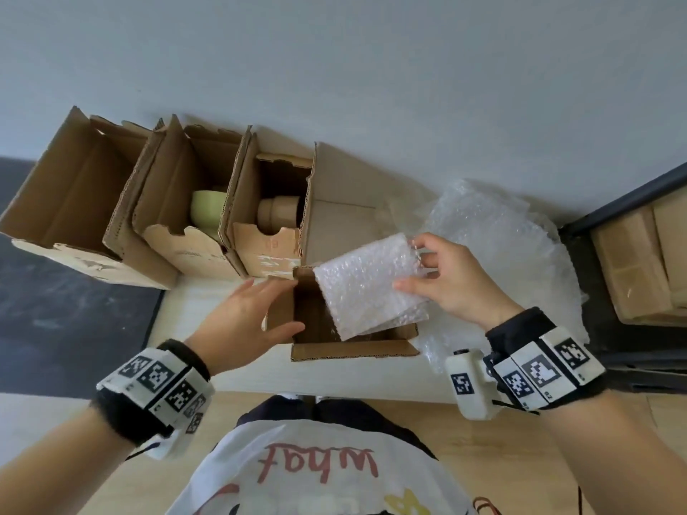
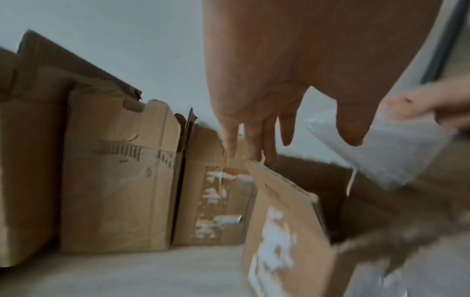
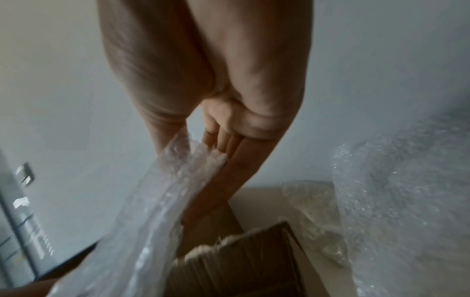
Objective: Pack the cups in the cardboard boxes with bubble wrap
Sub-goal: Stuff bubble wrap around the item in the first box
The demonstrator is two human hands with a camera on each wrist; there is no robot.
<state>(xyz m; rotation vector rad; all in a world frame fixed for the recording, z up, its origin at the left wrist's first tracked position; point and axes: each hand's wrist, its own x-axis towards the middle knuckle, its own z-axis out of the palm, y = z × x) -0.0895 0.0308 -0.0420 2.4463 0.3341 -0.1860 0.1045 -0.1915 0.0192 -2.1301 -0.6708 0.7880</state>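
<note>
A small open cardboard box (image 1: pixel 349 349) stands on the table in front of me. My right hand (image 1: pixel 442 276) pinches a folded bubble wrap sheet (image 1: pixel 368 288) by its edge and holds it tilted over the box mouth, its lower end inside. My left hand (image 1: pixel 260 310) is open, its straight fingers laid against the box's left flap (image 2: pixel 284 203). In the row of boxes behind, a green cup (image 1: pixel 208 210) sits in the middle box (image 1: pixel 186 243). A tan cup (image 1: pixel 279 215) sits in the box to its right (image 1: pixel 267 250). The right wrist view shows the bubble wrap sheet (image 3: pixel 157 205) in my fingers (image 3: pixel 221 138).
A larger empty box (image 1: pixel 74 202) stands at the left end of the row. A loose heap of bubble wrap (image 1: pixel 494 232) lies at the right of the table (image 1: pixel 238 373). A dark shelf with packages (image 1: pixel 639 262) stands at far right. The wall rises right behind the boxes.
</note>
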